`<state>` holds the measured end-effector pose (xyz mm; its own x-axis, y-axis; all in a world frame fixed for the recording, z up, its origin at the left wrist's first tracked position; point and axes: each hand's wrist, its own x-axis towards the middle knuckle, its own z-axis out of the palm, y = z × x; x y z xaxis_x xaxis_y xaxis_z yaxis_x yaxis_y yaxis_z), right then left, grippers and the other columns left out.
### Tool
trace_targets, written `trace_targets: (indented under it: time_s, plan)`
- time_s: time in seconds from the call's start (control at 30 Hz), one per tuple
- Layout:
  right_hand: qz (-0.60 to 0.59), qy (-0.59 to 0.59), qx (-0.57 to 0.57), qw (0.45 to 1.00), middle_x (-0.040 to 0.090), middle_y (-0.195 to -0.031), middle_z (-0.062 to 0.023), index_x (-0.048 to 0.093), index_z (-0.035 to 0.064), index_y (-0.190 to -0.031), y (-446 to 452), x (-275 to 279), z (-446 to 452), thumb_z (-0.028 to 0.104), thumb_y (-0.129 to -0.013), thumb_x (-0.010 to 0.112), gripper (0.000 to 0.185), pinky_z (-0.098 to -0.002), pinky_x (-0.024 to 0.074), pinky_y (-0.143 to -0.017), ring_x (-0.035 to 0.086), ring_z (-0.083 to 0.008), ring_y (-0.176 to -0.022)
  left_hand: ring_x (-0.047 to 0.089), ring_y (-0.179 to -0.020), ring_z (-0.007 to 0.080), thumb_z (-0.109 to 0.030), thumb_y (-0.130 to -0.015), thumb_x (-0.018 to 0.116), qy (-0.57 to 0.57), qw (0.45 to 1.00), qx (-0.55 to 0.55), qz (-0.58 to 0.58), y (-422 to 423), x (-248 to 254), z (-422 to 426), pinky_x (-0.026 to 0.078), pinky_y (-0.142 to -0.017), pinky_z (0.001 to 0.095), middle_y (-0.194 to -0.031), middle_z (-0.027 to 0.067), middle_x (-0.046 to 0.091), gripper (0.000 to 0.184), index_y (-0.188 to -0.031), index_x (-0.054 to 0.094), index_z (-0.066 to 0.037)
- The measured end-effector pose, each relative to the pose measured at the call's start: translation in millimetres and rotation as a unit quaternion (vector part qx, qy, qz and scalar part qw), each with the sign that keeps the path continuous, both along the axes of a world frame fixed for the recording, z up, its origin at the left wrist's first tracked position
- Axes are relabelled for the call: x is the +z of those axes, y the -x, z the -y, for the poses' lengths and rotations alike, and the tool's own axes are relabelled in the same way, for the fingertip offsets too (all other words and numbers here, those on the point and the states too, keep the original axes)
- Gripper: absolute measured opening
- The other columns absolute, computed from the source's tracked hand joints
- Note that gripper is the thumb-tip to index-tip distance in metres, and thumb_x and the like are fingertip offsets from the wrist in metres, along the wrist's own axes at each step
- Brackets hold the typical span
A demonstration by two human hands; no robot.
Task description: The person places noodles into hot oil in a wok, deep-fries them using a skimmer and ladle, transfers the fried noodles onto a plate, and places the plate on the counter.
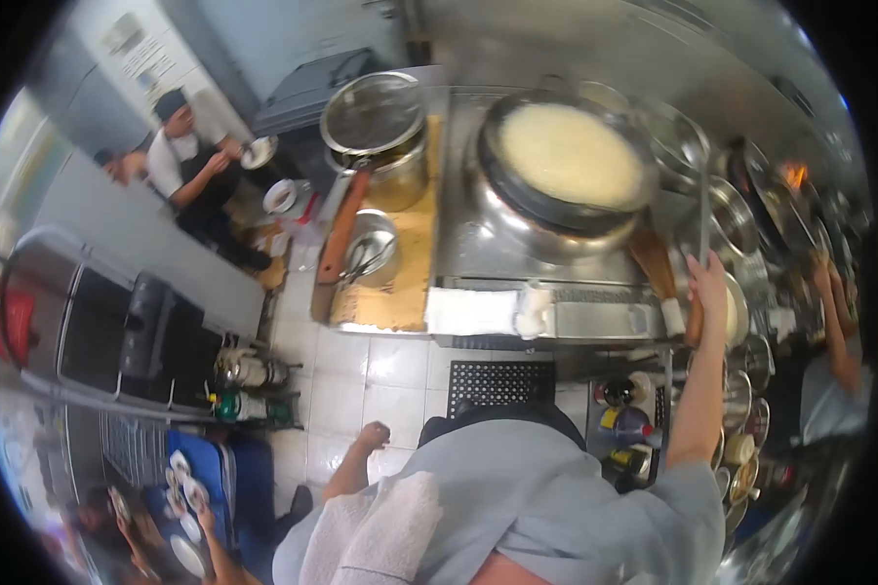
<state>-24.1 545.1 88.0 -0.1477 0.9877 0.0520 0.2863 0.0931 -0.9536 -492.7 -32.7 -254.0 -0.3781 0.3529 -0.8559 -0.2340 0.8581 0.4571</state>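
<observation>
My right hand (707, 281) is closed round the handle of a long metal ladle (704, 210), whose bowl end is up by the steel bowls at the back right. Low at my side, my left hand (374, 436) hangs with its fingers curled and nothing visible in it. A large wok (493, 175) on the steel stove holds a pale, creamy mass (568, 156). Between the wok and my right hand lies a wooden paddle (654, 261). White folded cloths (473, 311) lie along the stove's front edge.
Left of the wok, a lidded pot (397, 180), a small pot (373, 255) and a wooden-handled tool (341, 234) stand on a board (415, 258). Flames (795, 175) rise at the far right, near a co-worker's arm. Other people work at the left. Bottles (629, 424) stand on a low shelf.
</observation>
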Motion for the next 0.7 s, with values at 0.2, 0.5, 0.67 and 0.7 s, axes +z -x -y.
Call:
trace_targets:
  time_s: [0.2,0.5,0.67,0.7]
  plan:
    - [-0.219,0.105,0.097,0.965,0.046,-0.063,0.0017,0.049,0.0016,-0.12,30.3,61.8,39.2,0.018,-0.091,0.066,0.038,-0.023,0.037,-0.035,0.041,-0.0062,-0.043,0.067,-0.077,0.0197,-0.014,-0.067,0.077,-0.161,0.766,-0.579,-0.228,-24.3,-28.7,25.6,0.054,-0.071,0.0311,-0.081,0.0031,0.068,0.017,-0.079,0.065,-0.009]
    - [-0.16,0.212,0.186,0.946,0.044,-0.061,0.0031,0.051,0.0039,-0.101,70.2,19.6,29.1,0.016,-0.091,0.066,0.022,-0.0236,0.0375,-0.038,0.043,-0.0064,-0.045,0.067,-0.079,0.0187,-0.017,-0.076,0.07,-0.128,0.96,-0.235,-0.083,-92.5,-35.6,-21.0,0.055,-0.069,0.0327,-0.084,0.0064,0.068,0.017,-0.088,0.066,-0.006]
    - [-0.273,0.217,0.252,0.903,0.043,-0.061,0.0027,0.05,0.0032,-0.112,72.6,25.7,23.5,0.016,-0.092,0.064,0.028,-0.0228,0.0368,-0.039,0.042,-0.0055,-0.047,0.067,-0.08,0.0181,-0.019,-0.08,0.067,-0.155,0.979,-0.117,-0.065,-100.3,-50.5,-31.3,0.055,-0.068,0.0336,-0.085,0.0083,0.068,0.02,-0.093,0.066,-0.004]
    - [-0.233,0.197,0.23,0.924,0.042,-0.062,0.0029,0.048,0.0029,-0.12,70.6,34.7,26.8,0.014,-0.092,0.063,0.034,-0.0229,0.0369,-0.039,0.042,-0.0053,-0.047,0.067,-0.081,0.018,-0.019,-0.081,0.066,-0.156,0.98,-0.104,-0.063,-100.2,-52.9,-31.8,0.055,-0.068,0.0337,-0.086,0.0087,0.068,0.02,-0.094,0.067,-0.004]
